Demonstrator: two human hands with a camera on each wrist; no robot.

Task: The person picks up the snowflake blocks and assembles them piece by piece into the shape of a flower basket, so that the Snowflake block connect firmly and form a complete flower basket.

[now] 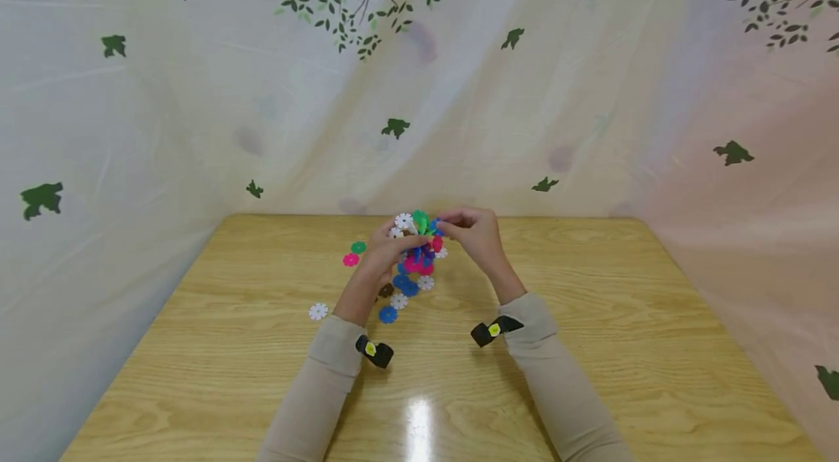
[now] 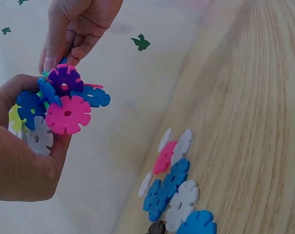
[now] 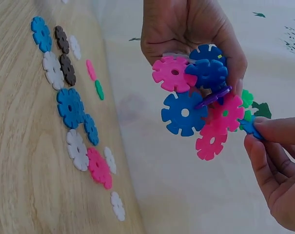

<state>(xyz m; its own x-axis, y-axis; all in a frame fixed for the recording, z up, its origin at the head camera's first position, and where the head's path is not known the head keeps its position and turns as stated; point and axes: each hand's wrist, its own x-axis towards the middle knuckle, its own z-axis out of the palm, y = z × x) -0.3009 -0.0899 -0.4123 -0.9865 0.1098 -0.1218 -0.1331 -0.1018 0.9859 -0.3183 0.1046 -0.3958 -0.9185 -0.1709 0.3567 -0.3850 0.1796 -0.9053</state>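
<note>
My left hand [image 1: 382,252] grips a cluster of interlocking flower-shaped plastic discs [image 2: 68,115], held up above the table. Pink, blue, purple, white, green and yellow discs are slotted into it at various angles. From the right, my right hand [image 1: 481,237] pinches a blue disc [image 3: 251,128] between thumb and fingertips. That disc meets the green discs [image 3: 247,99] at the cluster's edge in the right wrist view. The left palm and fingers hide part of the cluster.
Loose discs lie on the wooden table [image 1: 590,345] below the hands, among them a blue disc [image 1: 388,314], a pink disc [image 3: 99,167] and a brown disc [image 3: 67,69]. A white disc [image 1: 318,311] lies apart to the left. A leaf-patterned cloth [image 1: 314,119] hangs behind the table.
</note>
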